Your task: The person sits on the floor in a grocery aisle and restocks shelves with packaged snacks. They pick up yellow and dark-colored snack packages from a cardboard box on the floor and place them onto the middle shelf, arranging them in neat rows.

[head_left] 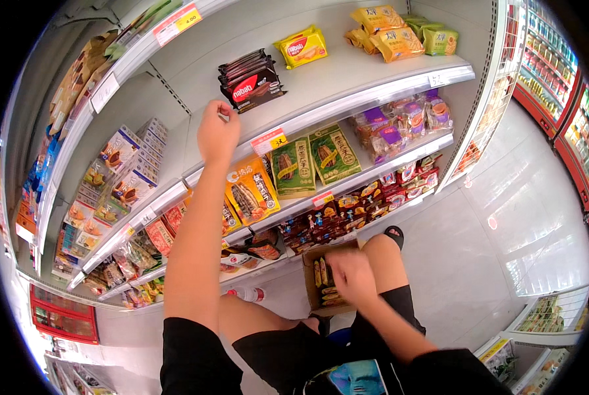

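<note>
My left hand [219, 131] is raised at the shelf, its fingers curled with nothing visible in them. Just beyond it stands a row of black Nabati wafer packs [252, 89] on the upper shelf board [319, 86]. To their right are yellow Nabati wafer packs [302, 47]. Blurred by motion, my right hand [352, 276] is low between my knees, over an open cardboard box [308, 281]. Yellow-wrapped packs [330, 291] lie in the box, partly hidden by that hand. Whether the right hand holds anything is unclear.
Orange and green snack packs [398, 39] sit at the upper shelf's right end. Green seed bags [294, 165] and purple-labelled packs [393, 123] fill the shelf below. A bottle [247, 294] lies on the floor near the box. Red-framed drink coolers [551, 103] stand across the aisle.
</note>
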The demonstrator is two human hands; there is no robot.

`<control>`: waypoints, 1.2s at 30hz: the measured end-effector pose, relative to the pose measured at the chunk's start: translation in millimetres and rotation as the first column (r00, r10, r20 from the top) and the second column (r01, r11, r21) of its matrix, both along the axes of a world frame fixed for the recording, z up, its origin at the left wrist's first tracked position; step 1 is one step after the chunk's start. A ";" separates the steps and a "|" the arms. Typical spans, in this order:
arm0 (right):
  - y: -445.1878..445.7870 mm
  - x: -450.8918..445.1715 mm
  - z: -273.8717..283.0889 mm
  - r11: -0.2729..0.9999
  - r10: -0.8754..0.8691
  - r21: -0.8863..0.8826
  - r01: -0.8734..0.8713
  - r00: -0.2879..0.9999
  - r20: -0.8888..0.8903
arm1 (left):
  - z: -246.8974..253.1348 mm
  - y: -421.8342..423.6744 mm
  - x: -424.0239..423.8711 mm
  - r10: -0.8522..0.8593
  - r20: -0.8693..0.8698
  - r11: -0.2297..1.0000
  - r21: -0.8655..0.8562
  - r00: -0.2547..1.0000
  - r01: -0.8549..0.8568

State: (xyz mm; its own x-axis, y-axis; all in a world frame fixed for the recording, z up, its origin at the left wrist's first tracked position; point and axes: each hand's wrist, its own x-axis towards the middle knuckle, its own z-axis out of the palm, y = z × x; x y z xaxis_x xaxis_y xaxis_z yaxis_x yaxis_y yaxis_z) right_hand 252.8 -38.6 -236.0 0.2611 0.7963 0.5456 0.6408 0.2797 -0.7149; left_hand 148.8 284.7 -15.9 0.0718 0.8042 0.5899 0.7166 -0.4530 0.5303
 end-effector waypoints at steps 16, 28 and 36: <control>-96.1 -55.5 -104.4 0.462 0.537 -0.795 -0.392 0.838 -0.101 | -264.6 -233.1 -140.9 -0.466 -0.005 0.577 -0.760 0.885 0.299; -40.7 -93.8 -140.5 0.312 0.567 -0.872 -0.377 0.810 -0.147 | -351.5 -225.1 -147.9 -0.913 -0.076 0.134 -0.984 0.400 0.121; -33.4 -117.2 -218.7 0.262 0.614 -0.911 -0.318 0.783 -0.097 | -358.3 -212.9 -153.6 -0.844 -0.117 0.282 -0.927 0.523 0.247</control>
State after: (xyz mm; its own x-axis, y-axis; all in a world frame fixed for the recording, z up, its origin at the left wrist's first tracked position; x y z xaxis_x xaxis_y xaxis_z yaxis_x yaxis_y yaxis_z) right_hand 135.6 -72.1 -454.7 -0.3398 0.7753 -0.5324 0.7951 -0.0656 -0.6029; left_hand -4.8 71.8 -374.2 0.7178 0.4347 -0.5438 0.6951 -0.4914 0.5248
